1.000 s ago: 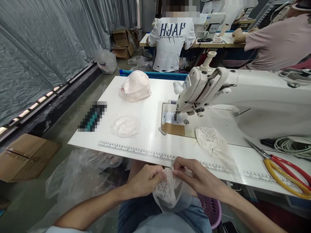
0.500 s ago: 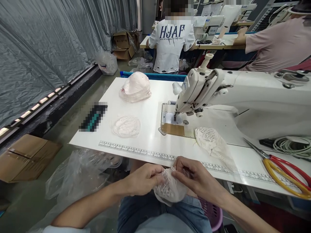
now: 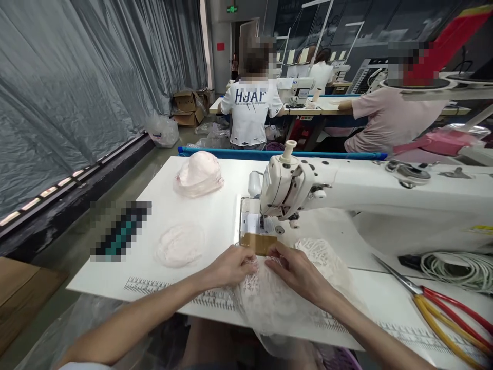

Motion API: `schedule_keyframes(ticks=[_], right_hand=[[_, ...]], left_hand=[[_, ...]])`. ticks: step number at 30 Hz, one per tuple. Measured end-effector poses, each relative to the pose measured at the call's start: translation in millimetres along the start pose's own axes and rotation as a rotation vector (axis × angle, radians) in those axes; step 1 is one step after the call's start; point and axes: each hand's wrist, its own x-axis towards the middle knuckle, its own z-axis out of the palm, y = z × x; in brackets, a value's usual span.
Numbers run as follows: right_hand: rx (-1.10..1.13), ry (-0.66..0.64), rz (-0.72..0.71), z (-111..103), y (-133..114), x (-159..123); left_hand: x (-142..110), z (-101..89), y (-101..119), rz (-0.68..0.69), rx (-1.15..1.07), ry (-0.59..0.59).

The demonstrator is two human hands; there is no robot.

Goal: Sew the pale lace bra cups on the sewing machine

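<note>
A sheer white lace piece (image 3: 265, 303) is pinched between the fingers of my left hand (image 3: 233, 264) and my right hand (image 3: 296, 270), just in front of the sewing machine (image 3: 285, 187). Its lower part hangs over the table's front edge. Both hands are closed on its upper edge, near the brown plate (image 3: 260, 243) and below the presser foot (image 3: 262, 222). Beside my right hand lies another white lace piece (image 3: 325, 262), partly hidden by that hand. A flat pale lace piece (image 3: 180, 245) rests to the left of my left hand.
A pale pink, cup-shaped stack (image 3: 200, 173) stands at the table's back left. Scissors with red and yellow handles (image 3: 427, 303) and a coiled cable (image 3: 458, 272) lie at right. A printed ruler (image 3: 169, 292) runs along the front edge. Co-workers sit ahead, one in a white shirt (image 3: 250, 113).
Both hands have carried the lace piece from above my lap forward and up onto the table by the machine's plate. The camera view has tilted upward.
</note>
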Motion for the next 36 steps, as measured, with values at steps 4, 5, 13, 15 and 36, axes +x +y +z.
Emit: schedule_keyframes(ticks=[4, 5, 13, 15, 36], right_hand=[[-0.084, 0.025, 0.033, 1.6, 21.2, 22.4], [-0.101, 0.028, 0.042, 2.7, 24.5, 25.5], [-0.253, 0.036, 0.055, 12.3, 35.0, 30.4], [-0.292, 0.049, 0.037, 13.7, 36.5, 30.5], [-0.447, 0.314, -0.436, 13.2, 28.2, 3.0]], left_hand=[[22.4, -11.4, 1.3, 0.024, 0.277, 0.089], [24.8, -11.8, 0.8, 0.035, 0.383, 0.153], [31.3, 5.9, -14.5, 0.635, 0.843, 0.358], [33.6, 8.4, -17.4, 0.644, 0.871, 0.356], [54.3, 1.8, -23.8, 0.395, 0.985, 0.283]])
